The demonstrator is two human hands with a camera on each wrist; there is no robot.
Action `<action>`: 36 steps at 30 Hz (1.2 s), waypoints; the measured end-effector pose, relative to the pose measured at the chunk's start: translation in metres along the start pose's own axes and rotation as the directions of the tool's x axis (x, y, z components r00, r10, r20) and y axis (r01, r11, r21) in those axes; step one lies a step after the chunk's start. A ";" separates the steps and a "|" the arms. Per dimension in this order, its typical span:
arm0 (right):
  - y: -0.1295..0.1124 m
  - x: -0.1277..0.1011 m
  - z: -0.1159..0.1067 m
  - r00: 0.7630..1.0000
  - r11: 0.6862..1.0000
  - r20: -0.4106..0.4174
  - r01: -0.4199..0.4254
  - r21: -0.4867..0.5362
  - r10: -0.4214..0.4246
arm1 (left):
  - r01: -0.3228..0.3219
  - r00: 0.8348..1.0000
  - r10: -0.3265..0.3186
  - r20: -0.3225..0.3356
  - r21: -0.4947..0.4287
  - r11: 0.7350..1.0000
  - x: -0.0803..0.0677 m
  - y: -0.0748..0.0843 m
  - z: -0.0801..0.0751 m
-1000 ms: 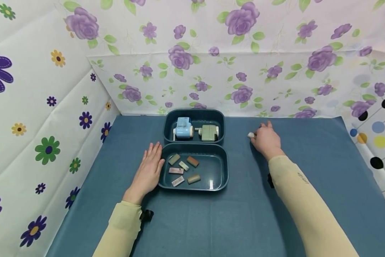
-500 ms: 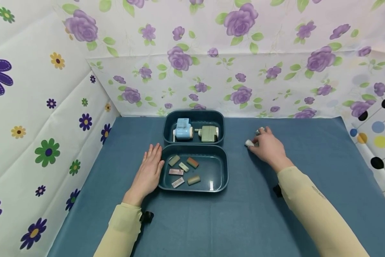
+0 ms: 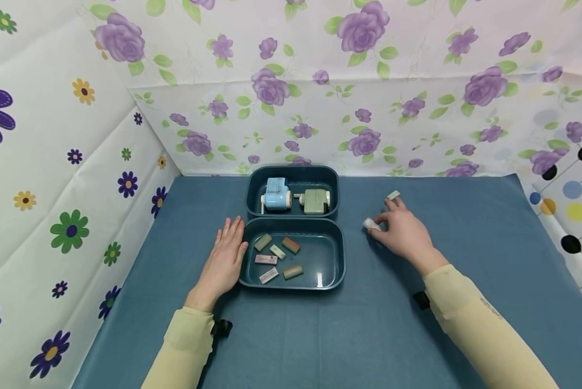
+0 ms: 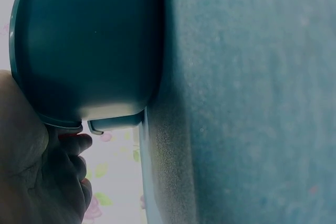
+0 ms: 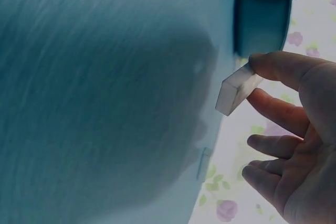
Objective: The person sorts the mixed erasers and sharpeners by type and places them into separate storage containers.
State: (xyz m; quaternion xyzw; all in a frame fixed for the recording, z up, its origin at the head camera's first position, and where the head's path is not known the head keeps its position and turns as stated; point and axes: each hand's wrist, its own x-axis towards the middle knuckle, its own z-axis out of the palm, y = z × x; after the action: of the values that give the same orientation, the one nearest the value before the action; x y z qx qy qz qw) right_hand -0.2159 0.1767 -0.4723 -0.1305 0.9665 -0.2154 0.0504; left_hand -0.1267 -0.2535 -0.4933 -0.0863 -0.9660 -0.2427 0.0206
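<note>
My right hand [image 3: 407, 233] pinches a white eraser [image 5: 230, 96] between thumb and forefinger, above the cloth right of the trays. Its other fingers are spread and loosely bent. A second pale eraser [image 3: 393, 195] lies on the cloth just beyond those fingertips. With fingers straight, my left hand [image 3: 221, 262] rests against the left side of the front tray [image 3: 322, 254]. Inside this dark teal tray, several small erasers lie scattered toward the left, among them an orange-brown one [image 3: 291, 245] and a pink one [image 3: 266, 260].
Behind the front tray stands a similar back tray [image 3: 293, 172], holding a blue crank pencil sharpener [image 3: 276, 194] and a green one [image 3: 315, 201]. Blue cloth [image 3: 291, 335] covers the table. Flowered sheets [image 3: 320, 124] rise at the back and sides.
My right hand has moved left and toward me, carrying the white eraser nearer the trays. The second pale eraser has come into view beyond the fingers. My left hand has stayed put.
</note>
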 end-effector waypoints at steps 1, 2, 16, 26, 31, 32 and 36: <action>-0.002 -0.001 -0.001 1.000 1.000 -0.002 0.004 0.001 -0.004 | 0.000 1.000 0.000 -0.001 -0.003 1.000 0.000 0.001 -0.001; -0.004 -0.002 -0.002 1.000 1.000 -0.006 0.009 0.004 -0.009 | -0.001 1.000 0.001 -0.002 -0.004 1.000 0.000 0.001 -0.001; -0.058 -0.021 -0.008 0.988 0.989 -0.090 0.129 0.069 -0.123 | 0.003 1.000 -0.003 0.004 -0.013 1.000 0.002 0.002 -0.004; -0.090 -0.026 -0.003 0.977 0.978 -0.119 0.189 0.087 -0.179 | 0.009 1.000 -0.009 0.003 -0.016 1.000 0.001 0.002 -0.002; -0.100 -0.025 0.005 0.967 0.972 -0.134 0.226 0.071 -0.215 | 0.006 1.000 -0.006 -0.004 -0.016 1.000 0.001 0.001 -0.001; -0.101 -0.024 0.008 0.965 0.970 -0.137 0.235 0.064 -0.224 | 0.007 1.000 -0.007 -0.006 -0.018 1.000 0.000 0.002 -0.001; -0.104 -0.023 0.018 0.955 0.964 -0.143 0.265 0.028 -0.258 | 0.008 1.000 -0.008 -0.006 -0.015 1.000 0.000 0.001 0.000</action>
State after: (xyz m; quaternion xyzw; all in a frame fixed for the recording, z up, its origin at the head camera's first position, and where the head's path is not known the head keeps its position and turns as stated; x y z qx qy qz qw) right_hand -0.1666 0.0848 -0.4429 -0.2407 0.9365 -0.2513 -0.0425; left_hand -0.1267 -0.2526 -0.4931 -0.0817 -0.9644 -0.2505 0.0220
